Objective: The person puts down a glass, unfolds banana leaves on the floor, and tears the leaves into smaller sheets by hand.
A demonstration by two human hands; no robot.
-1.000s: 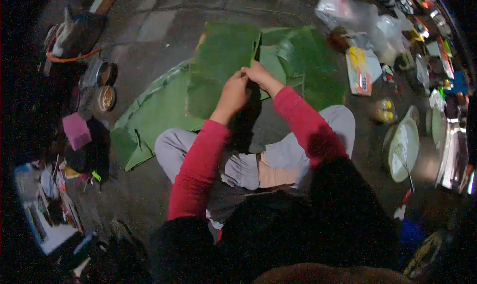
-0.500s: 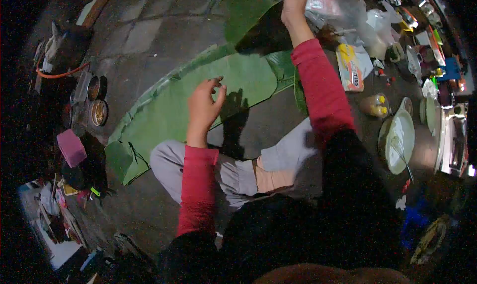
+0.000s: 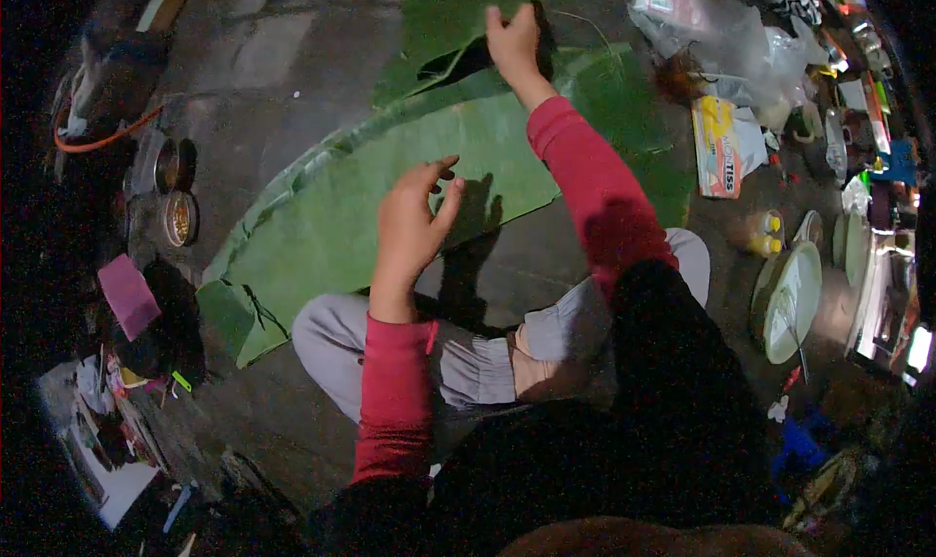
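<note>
A long banana leaf [image 3: 341,187] lies spread on the floor in front of my crossed legs. My left hand [image 3: 414,226] hovers over its middle, fingers loosely bent and thumb apart, holding nothing. Its shadow falls on the leaf. Farther off, a darker banana leaf [image 3: 624,109] lies partly across the first one's far end, with a raised, folded edge. My right hand [image 3: 515,45] is over this darker leaf, thumb and forefinger apart and slightly blurred. Its other fingers are hidden beneath it.
To the right are a tissue pack [image 3: 717,148], plastic bags [image 3: 721,55], small yellow-capped bottles [image 3: 767,233] and a pale green bowl [image 3: 788,304] with a utensil. On the left are a round container [image 3: 179,218], a pink box [image 3: 129,297] and an orange-red hose [image 3: 107,146].
The darker leaf, raised in my right hand before, now lies lower and flatter over the far end. My right hand has come left and nearer. My left hand has barely moved.
</note>
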